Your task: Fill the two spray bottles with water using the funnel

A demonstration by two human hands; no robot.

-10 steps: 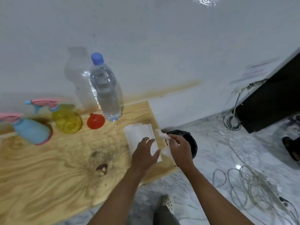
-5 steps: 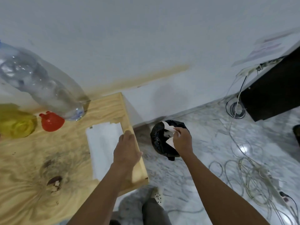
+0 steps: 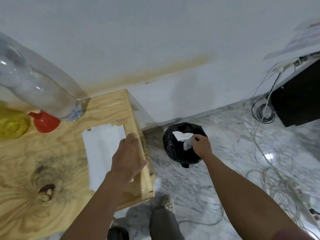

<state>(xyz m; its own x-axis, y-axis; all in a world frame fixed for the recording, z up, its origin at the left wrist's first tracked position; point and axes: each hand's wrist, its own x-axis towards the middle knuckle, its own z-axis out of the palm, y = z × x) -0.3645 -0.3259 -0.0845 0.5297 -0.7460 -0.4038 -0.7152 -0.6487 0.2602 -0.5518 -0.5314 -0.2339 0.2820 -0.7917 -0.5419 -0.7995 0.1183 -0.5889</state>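
No text is legible; the water bottle (image 3: 38, 89) bears bluish marks, perhaps print, too blurred.

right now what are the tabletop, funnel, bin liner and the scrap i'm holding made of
Tabletop: pale bare-looking wood, probably plywood; swirling grain, dark knot.
Funnel: red plastic, smooth, slightly glossy.
Bin liner: thin black plastic film, crinkled and glinting.
Scrap in the right hand: white paper or tissue, matte, creased.

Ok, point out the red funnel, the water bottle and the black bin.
red funnel (image 3: 45, 122), head view, on its wide cone.
water bottle (image 3: 39, 91), head view, on the clear mid-body.
black bin (image 3: 172, 149), head view, on the bag's left wall.
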